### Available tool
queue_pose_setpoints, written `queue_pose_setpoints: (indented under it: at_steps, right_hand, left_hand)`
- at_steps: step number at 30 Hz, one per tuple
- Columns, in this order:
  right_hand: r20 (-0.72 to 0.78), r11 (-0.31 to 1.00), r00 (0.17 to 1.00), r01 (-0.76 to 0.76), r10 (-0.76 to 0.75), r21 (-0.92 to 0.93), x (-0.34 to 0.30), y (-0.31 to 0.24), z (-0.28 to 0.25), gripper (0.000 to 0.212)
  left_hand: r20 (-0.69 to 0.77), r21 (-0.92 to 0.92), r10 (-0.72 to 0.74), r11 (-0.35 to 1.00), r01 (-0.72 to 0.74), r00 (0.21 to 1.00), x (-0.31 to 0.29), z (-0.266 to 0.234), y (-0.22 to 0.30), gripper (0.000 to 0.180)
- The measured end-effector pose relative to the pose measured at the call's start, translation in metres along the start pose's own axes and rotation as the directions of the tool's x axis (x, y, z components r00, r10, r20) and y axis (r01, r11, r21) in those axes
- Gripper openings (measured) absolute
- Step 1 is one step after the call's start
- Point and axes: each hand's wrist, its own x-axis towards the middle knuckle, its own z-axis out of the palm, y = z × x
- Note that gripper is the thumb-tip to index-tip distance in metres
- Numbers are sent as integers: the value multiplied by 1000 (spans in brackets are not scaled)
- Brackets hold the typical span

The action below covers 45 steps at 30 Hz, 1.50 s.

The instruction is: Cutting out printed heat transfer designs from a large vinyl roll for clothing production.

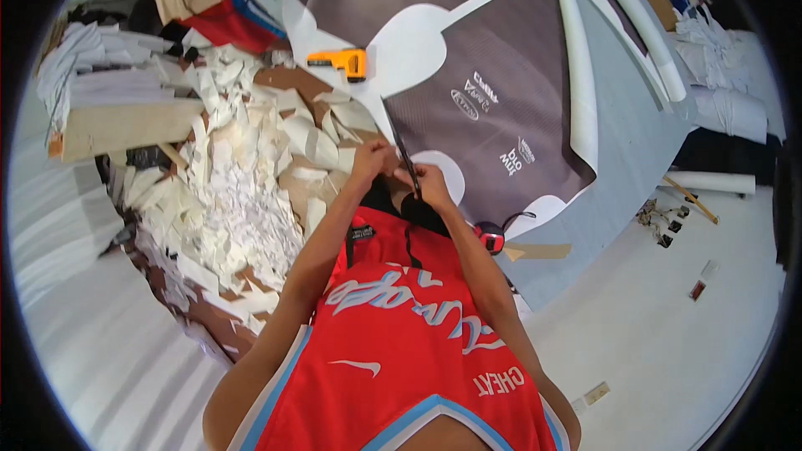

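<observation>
A large printed sheet (pixel 501 50), dark grey with white shapes and lettering, lies over the work table before me. My right hand (pixel 430 184) is closed at the near left edge of this sheet, around the lower end of a long, thin black tool (pixel 403 150). Its kind is not clear; it may be scissors. Just left of it, my left hand (pixel 373 160) has its fingers curled together by the sheet's edge. What they hold, if anything, is hidden. An orange and black handheld tool (pixel 347 63) rests on the sheet's white margin, beyond both hands.
White paper scraps (pixel 242 175) are heaped on the left. A red and black tape measure (pixel 490 238) sits near my right forearm, beside a tan strip (pixel 543 250) on the grey-blue table surface (pixel 614 159). The sheet's right edge curls into a roll (pixel 581 83). Cables (pixel 662 219) lie farther right.
</observation>
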Motion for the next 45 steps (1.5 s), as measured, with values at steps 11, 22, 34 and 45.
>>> queue_pose_setpoints:
  at_steps: [11,22,34,45]
  right_hand:
    - [-187,980,962,-188,197,69,-15,-13,75,44]
    - [-433,877,846,-81,312,474,22,-16,178,43]
    - [-424,708,835,61,350,704,29,-36,234,41]
    - [-562,819,775,103,290,564,59,-37,219,43]
  left_hand:
    - [478,102,-240,971,218,845,72,-93,42,51]
    - [337,3,-424,893,450,841,132,-84,68,29]
    - [380,-13,-399,900,436,835,133,-96,72,23]
    - [393,-70,-392,889,452,832,124,-97,77,26]
